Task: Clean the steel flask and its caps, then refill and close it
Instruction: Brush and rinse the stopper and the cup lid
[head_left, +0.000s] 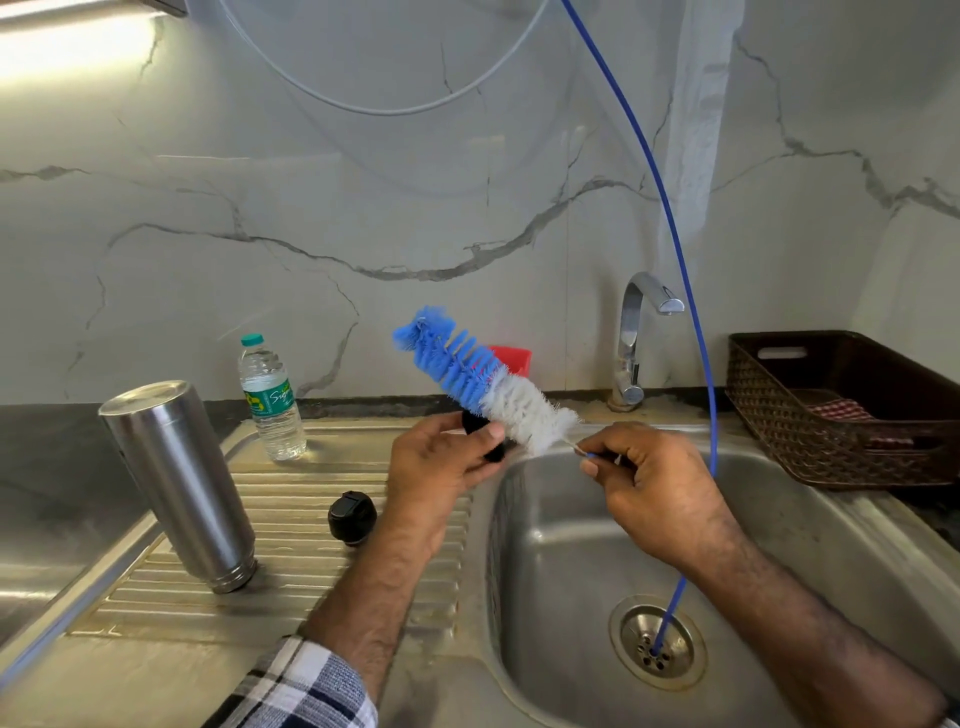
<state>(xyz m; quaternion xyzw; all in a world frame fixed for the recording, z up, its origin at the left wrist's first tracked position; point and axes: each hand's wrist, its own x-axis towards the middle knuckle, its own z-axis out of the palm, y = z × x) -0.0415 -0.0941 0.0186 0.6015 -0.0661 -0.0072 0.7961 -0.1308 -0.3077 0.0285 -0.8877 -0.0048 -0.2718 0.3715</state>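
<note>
The steel flask (179, 483) stands mouth-down on the ribbed drainboard (291, 566) at the left. One black cap (352, 517) lies on the drainboard right of it. My left hand (436, 467) grips another black cap (480, 431) at the sink's left rim. My right hand (652, 488) pinches the wire handle of a blue and white bottle brush (483, 382), whose white bristles touch the held cap. The brush's blue tip points up and to the left.
A steel sink basin (571, 561) with a drain (657, 642) lies below my hands. A blue tube (675, 249) hangs down into the drain. Behind are the tap (636, 338), a small water bottle (271, 397), a red container (511, 358), and a brown basket (841, 405) at right.
</note>
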